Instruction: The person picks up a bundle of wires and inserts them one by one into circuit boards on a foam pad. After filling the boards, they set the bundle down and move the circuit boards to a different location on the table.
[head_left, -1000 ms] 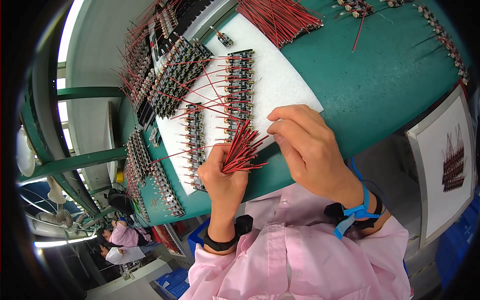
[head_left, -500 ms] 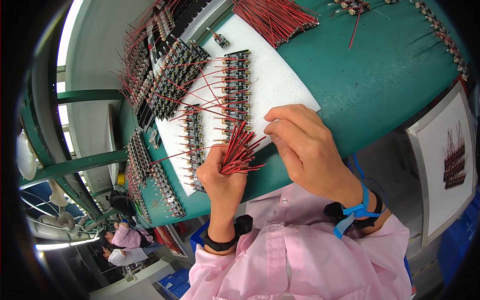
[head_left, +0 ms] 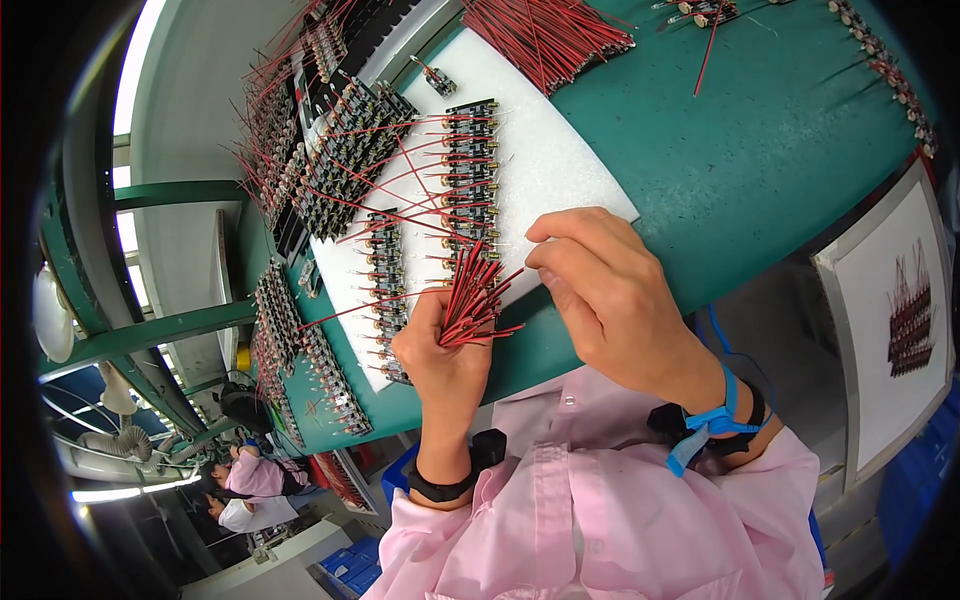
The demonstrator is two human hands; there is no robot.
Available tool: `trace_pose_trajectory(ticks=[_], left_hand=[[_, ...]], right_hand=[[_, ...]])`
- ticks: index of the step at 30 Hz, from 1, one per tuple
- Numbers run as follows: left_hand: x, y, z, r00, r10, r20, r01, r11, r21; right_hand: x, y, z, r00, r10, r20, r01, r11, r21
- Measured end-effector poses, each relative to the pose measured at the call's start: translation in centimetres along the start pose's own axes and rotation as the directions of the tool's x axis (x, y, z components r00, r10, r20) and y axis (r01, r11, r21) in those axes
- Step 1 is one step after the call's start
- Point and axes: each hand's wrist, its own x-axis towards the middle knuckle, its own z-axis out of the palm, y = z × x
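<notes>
The red wires (head_left: 475,295) fan up from the closed left hand (head_left: 440,350), over the white pad (head_left: 560,160). The right hand (head_left: 600,290), fingers curled, nips at their tips. Best to draw one wire cleanly, keeping the fist snug, toward the boards (head_left: 470,160) just beyond.

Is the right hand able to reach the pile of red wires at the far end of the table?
Probably yes. The right hand hovers over the white pad, and only bare green table lies between it and the wire pile. The left hand holds its own wire bundle, out of the way.
</notes>
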Motion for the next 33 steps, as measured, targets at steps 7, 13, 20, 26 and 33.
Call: trace_pose_trajectory(ticks=[7,13,20,26,33], left_hand=[[0.03,0.29,0.19,1.0,0.026,-0.016,-0.026,1.0,-0.003],[0.0,0.19,0.11,0.999,0.037,-0.005,-0.037,0.999,0.031],[-0.05,0.08,0.54,0.997,0.04,-0.065,-0.042,0.999,-0.023],[-0.08,0.0,0.57,0.997,0.029,-0.072,-0.031,0.999,-0.029],[-0.08,0.08,0.51,0.997,0.044,-0.068,-0.046,0.999,-0.022]], right_hand=[[0.0,-0.1,-0.09,1.0,0.004,0.0,-0.004,1.0,-0.006],[-0.03,-0.02,-0.06,1.0,0.005,0.003,-0.005,1.0,-0.005],[-0.04,-0.04,-0.09,1.0,0.004,0.0,-0.004,1.0,-0.008],[-0.06,-0.01,-0.07,1.0,0.0,-0.003,0.0,1.0,-0.002],[-0.05,-0.02,-0.07,1.0,0.004,-0.002,-0.004,1.0,0.002]])
